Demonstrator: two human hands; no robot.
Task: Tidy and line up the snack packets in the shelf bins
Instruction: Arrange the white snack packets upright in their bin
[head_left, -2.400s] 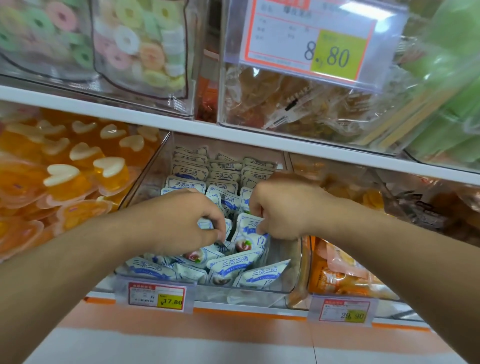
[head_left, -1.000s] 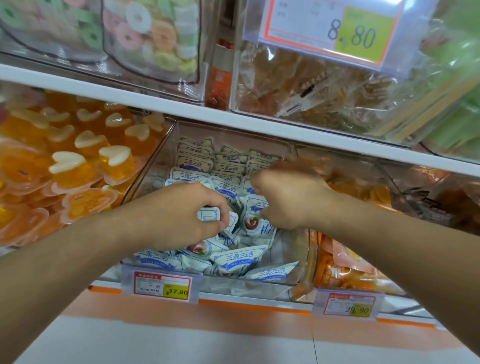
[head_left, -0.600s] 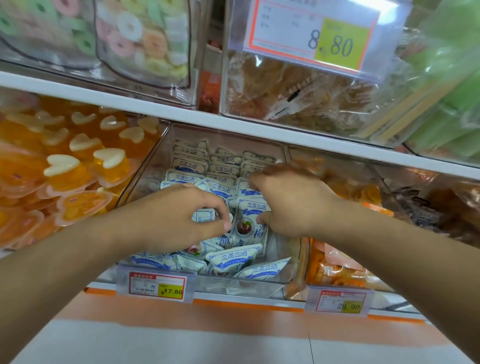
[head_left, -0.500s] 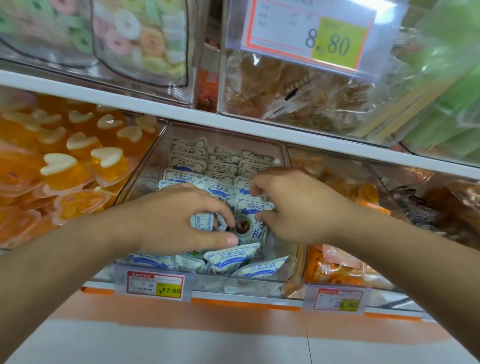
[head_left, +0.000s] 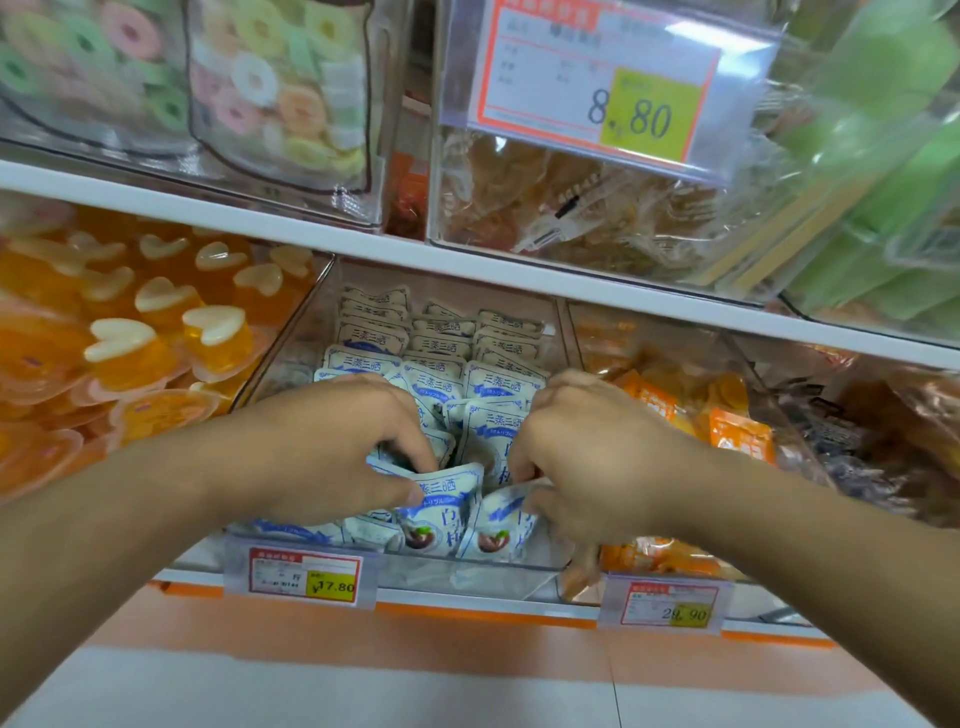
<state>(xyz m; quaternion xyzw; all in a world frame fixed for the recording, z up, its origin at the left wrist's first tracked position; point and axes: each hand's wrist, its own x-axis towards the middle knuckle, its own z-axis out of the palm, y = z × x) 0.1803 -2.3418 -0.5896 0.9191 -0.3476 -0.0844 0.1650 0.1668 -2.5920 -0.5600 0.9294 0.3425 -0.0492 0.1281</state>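
**Front-row packets now stood up and held in both hands**

Change: 0.5 s ago the front packets in the clear bin (head_left: 291, 358) lay flat against its front wall. Now 2 of them are tipped upright there, faces toward the camera. Both hands have dropped from mid-bin to the front edge.

- Left hand (head_left: 332, 447): thumb and fingers pinch the top edge of the left front packet (head_left: 431, 514).
- Right hand (head_left: 587, 457): fingers curled onto the right front packet (head_left: 493, 530), near the bin's front-right corner. Exact contact is partly hidden by the knuckles.
- Rear rows (head_left: 441, 332) unchanged: 3 neat columns running to the back wall.

Judgement: back and middle look lined up, front row is the step in hand. A few packets at the front-left corner look flat and unsorted.

Materials:
- Packets: small white-and-blue film pouches, crimped top seams, glossy, soft. Likely to slump unless leaned on the row behind.
- Bin: rigid transparent plastic, sloped side walls.
- Price tag (head_left: 304, 574) clipped at the front edge, reads 17.80.
- Left neighbour bin: heart-shaped orange jelly cups (head_left: 130, 343), hard plastic with peel lids.
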